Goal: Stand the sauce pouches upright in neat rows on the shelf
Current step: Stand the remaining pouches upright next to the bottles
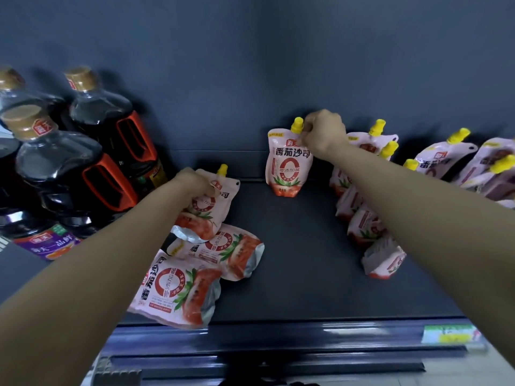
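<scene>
- Nearest the shelf point(306, 288) edge, two loose pouches point(178, 288) lie flat, waiting.
- Just behind them, the left hand point(192, 182), fingers clamped on a tilted pouch point(211, 201), lifts it; better to grip higher, near the spout.
- At the back wall, the right hand point(323, 132) pinches the yellow cap of the upright pouch point(288, 162); settle its base flat, label forward, before releasing.
- Further right, the standing row point(362, 190) sets the line to match.

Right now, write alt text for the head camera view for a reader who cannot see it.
Two bare arms reach into a dark shelf: the right hand pinches the yellow cap of an upright sauce pouch at the back, while the left hand grips a tilted pouch above two lying flat. More pouches stand in a row at right; dark sauce bottles stand at left.
</scene>
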`<state>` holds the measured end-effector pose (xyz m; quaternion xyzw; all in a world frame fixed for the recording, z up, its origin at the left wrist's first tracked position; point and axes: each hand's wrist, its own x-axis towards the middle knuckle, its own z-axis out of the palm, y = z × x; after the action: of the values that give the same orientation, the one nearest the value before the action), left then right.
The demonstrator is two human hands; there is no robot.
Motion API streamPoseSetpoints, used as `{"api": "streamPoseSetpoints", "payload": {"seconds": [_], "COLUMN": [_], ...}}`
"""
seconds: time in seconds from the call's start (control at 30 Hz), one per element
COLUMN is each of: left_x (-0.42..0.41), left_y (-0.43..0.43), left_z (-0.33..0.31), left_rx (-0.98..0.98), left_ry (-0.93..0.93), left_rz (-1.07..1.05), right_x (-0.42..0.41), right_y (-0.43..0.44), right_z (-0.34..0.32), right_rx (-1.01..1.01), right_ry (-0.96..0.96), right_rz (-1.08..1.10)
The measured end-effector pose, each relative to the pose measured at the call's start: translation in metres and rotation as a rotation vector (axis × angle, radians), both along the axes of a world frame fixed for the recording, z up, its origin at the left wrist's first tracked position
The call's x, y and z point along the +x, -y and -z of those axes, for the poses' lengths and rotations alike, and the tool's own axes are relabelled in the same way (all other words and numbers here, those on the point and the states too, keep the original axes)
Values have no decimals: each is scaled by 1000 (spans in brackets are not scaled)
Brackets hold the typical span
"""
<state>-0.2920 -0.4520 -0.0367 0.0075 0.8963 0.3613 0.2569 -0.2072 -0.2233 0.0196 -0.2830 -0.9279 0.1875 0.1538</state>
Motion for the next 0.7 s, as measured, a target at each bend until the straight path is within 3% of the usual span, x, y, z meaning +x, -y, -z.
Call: {"api": "streamPoseSetpoints", "payload": {"seconds": [0.17, 0.3, 0.47, 0.57, 0.7], "left_x": [2, 8, 15, 24, 49], "left_y": [-4, -3, -1, -4, -20], "left_z": [-10, -28, -45, -50, -45], "left_rx": [137, 357, 586, 719, 721], "left_ry": [-35, 0, -133, -112, -90], "left_rz": [-69, -120, -82, -107, 6], "right_x": [0, 3, 6, 8, 15], "right_y": [-1, -1, 0, -1, -4], "right_z": [-5, -9, -14, -21, -32], "right_rx": [-21, -16, 13, -5, -77], "right_ry": [0, 18, 43, 84, 99], "right_rz": [-28, -39, -44, -86, -131]}}
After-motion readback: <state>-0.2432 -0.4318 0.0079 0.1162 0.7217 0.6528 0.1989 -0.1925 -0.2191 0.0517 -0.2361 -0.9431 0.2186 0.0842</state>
